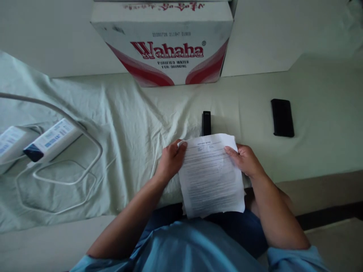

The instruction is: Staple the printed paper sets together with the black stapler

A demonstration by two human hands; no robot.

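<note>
Printed sheets of paper [211,177] hang between my two hands, just above my lap, with rows of small text too fine to read. My left hand [173,158] pinches the upper left corner, thumb on top. At the upper right edge, my right hand [245,158] grips the paper with its thumb over the print. Uneven lower edges suggest more than one sheet. Just beyond the top edge lies a narrow black object [207,122], probably a stapler; its near end is hidden behind the paper.
A white and red Wahaha water carton [170,49] stands at the back. To the right, a black phone-like object [283,118] lies on the pale green sheet [127,124]. White boxes with labels [53,139] and a looped grey cable [96,145] are at the left.
</note>
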